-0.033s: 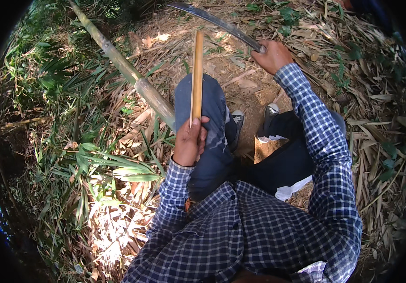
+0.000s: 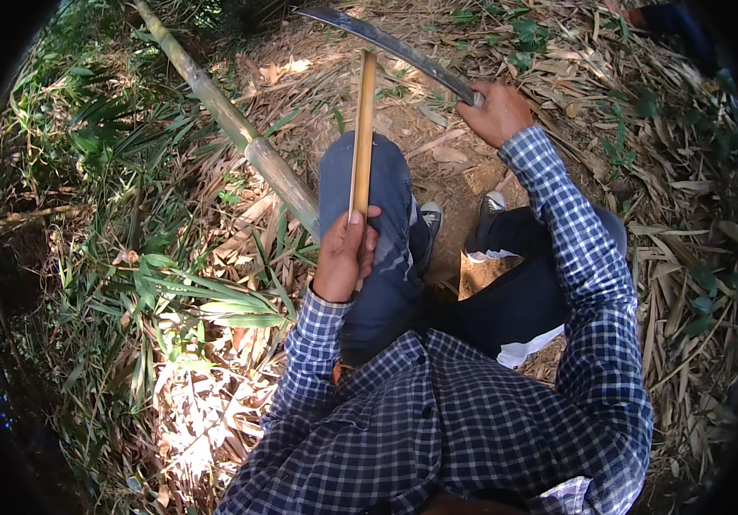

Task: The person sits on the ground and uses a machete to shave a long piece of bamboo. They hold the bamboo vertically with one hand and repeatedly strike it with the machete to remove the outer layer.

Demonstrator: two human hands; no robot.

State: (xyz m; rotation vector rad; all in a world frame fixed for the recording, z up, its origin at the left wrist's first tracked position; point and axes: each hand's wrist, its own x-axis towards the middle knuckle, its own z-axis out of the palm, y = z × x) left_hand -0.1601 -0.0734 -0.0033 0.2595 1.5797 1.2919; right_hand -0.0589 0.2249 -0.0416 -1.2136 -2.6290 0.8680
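My left hand (image 2: 347, 256) is closed round the near end of a split bamboo strip (image 2: 363, 137), thumb on top. The strip points away from me above my left knee (image 2: 333, 163), its pale inner face showing. Out to the far right, my right hand (image 2: 499, 113) grips a long, curved, dark-bladed machete (image 2: 399, 50); the fingers hide its handle. The blade stretches leftward past the strip's far end. In the picture the two meet there, but I cannot tell whether they touch.
A long green bamboo pole (image 2: 214, 107) lies slanting on the left, running toward my left knee. Dry leaves (image 2: 686, 232) litter the ground, with green plants (image 2: 99, 137) at left. My shoes (image 2: 429, 225) rest on bare soil. Part of another person (image 2: 674, 21) shows at the top right.
The strip has tilted slightly to the right and its tip has come up to the blade. My right hand and the machete have dropped a little toward me.
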